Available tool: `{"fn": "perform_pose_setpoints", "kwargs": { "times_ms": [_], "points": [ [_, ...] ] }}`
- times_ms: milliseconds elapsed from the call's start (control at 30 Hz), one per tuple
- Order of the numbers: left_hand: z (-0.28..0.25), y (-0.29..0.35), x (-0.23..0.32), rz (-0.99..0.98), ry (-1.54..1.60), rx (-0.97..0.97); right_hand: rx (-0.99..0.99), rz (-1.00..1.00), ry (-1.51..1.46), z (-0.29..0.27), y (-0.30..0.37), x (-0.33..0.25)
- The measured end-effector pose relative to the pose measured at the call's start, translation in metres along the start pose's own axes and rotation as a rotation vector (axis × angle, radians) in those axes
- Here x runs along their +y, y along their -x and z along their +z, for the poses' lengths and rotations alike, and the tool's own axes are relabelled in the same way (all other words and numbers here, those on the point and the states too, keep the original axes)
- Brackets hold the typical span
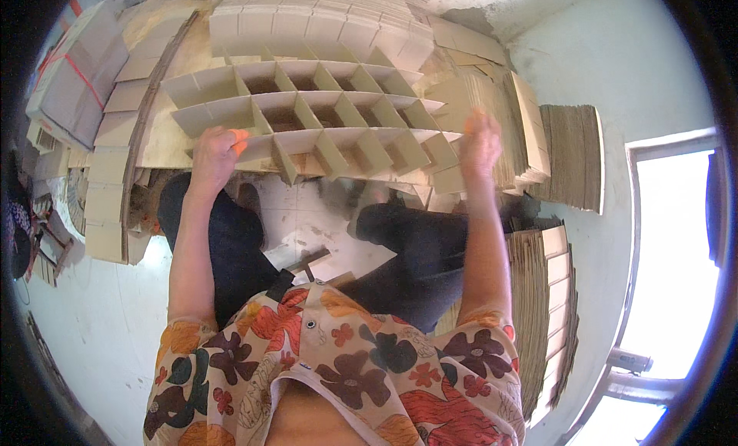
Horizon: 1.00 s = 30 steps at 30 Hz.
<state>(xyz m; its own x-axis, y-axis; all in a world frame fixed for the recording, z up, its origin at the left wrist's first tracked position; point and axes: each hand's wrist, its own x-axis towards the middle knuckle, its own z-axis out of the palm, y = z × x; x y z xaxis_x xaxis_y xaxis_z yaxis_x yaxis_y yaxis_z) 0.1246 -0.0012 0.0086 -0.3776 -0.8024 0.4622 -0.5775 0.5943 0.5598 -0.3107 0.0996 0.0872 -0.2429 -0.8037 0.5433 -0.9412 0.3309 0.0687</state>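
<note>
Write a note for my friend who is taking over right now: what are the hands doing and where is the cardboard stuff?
Left hand: grips the near left edge of the cardboard grid.
Right hand: grips its near right end.
The grid is slotted together into open cells, held out over the knees.
More finished grids lie stacked beyond it.
Flat cardboard strips stand stacked on the right, more strip piles on the left, so plenty remains unassembled.

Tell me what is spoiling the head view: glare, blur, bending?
Head view: window at right blown out white; right hand smeared by motion, left hand sharper; cardboard divider grid well lit, its straight edges bowed by the fisheye; dark vignette at the rim.
</note>
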Motion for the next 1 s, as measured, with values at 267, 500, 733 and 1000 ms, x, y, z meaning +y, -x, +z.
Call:
{"fn": "perform_pose_setpoints", "kwargs": {
  "times_ms": [267, 500, 733, 1000],
  "points": [
    [-0.003, -0.001, 0.002, -0.053, -0.062, -0.047, -0.411, 0.258, 0.173, 0.035, 0.046, 0.087],
    [-0.003, 0.004, -0.007, -0.037, -0.053, -0.043, -0.344, 0.434, 0.080, 0.038, 0.035, 0.094],
    [-0.001, 0.000, -0.004, -0.074, -0.063, -0.061, -0.121, 0.541, -0.028, 0.039, 0.039, 0.104],
    [-0.038, 0.006, 0.012, -0.007, -0.220, 0.102, 0.341, 0.530, -0.326, -0.043, -0.002, 0.032]
  ]
}}
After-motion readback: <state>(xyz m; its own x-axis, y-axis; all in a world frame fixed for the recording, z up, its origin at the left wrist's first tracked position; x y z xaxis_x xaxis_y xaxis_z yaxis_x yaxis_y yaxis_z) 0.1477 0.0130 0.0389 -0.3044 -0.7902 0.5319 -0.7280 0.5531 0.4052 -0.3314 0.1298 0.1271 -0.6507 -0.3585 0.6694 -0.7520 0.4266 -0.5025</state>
